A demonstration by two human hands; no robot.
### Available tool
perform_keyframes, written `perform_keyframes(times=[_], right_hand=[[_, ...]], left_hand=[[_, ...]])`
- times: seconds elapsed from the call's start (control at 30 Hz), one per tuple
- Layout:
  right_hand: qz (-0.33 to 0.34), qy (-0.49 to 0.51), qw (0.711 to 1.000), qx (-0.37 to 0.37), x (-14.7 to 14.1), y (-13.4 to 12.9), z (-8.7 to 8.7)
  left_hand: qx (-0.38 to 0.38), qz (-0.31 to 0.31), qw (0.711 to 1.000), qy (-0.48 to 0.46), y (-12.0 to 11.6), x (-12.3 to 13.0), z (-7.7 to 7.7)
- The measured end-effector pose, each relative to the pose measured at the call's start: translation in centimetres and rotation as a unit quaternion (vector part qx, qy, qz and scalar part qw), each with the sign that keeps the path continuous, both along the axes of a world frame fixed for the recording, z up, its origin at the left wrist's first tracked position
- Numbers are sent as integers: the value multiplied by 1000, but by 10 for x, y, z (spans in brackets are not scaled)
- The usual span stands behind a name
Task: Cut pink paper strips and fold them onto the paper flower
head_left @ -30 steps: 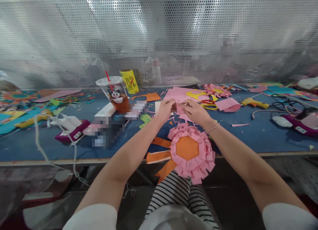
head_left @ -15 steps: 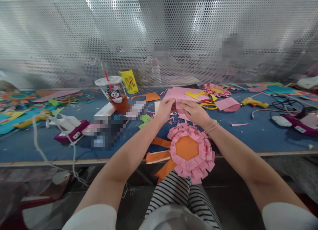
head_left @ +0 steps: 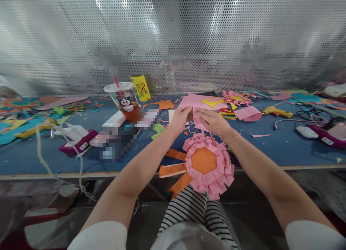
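Note:
Both my hands meet over the middle of the blue table. My left hand [head_left: 181, 117] pinches the left edge of a small piece of pink paper [head_left: 197, 116]. Fingers bent and close together, my right hand [head_left: 212, 121] grips the same piece from the right. Below them, at the table's front edge above my lap, is a pink paper rosette [head_left: 222, 167] with an orange centre and orange paper tails [head_left: 177, 172]. A larger pink sheet [head_left: 186, 99] lies just beyond my fingers. Yellow-and-red handled scissors [head_left: 227, 113] rest right of my right hand.
A clear cup [head_left: 127, 106] with a dark drink and red straw stands left, near a yellow tube [head_left: 140, 88]. Yellow glue guns [head_left: 277, 112], purple power strips [head_left: 78, 142] and cords lie on both sides. A perforated metal screen [head_left: 173, 37] rises behind the table.
My hands stay at nearly the same spot on the pink paper, with only a slight shift of the fingers. The rosette has not moved noticeably.

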State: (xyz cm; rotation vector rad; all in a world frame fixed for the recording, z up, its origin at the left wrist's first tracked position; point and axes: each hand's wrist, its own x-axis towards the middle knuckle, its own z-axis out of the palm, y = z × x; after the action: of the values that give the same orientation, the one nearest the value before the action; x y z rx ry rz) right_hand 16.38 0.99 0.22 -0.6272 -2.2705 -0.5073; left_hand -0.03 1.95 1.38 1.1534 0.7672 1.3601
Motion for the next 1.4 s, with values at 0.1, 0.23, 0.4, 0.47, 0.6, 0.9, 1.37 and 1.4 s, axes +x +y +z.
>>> perform_keyframes(times=[0.1, 0.23, 0.4, 0.47, 0.6, 0.9, 1.37, 1.4], right_hand=[[-1, -14, 1000, 3, 0, -1, 1], [-9, -27, 1000, 4, 0, -3, 2], [-11, -51, 999, 10, 0, -3, 3], [-8, -51, 999, 7, 0, -3, 3], [-1, -45, 999, -6, 1, -2, 2], [-9, -55, 998, 15, 0, -4, 3], [10, -44, 999, 0, -2, -5, 3], [11, -42, 999, -1, -2, -5, 3]], left_hand=[[2, 0, 1000, -7, -1, 0, 1], [7, -8, 1000, 0, 0, -1, 1], [17, -10, 1000, 5, 1, -1, 0], [23, -9, 1000, -1, 0, -1, 0], [17, -2, 1000, -10, -2, -1, 2], [28, -4, 1000, -12, -3, 0, 3], [45, 19, 999, 11, 2, -1, -3], [43, 22, 999, 12, 1, -1, -3]])
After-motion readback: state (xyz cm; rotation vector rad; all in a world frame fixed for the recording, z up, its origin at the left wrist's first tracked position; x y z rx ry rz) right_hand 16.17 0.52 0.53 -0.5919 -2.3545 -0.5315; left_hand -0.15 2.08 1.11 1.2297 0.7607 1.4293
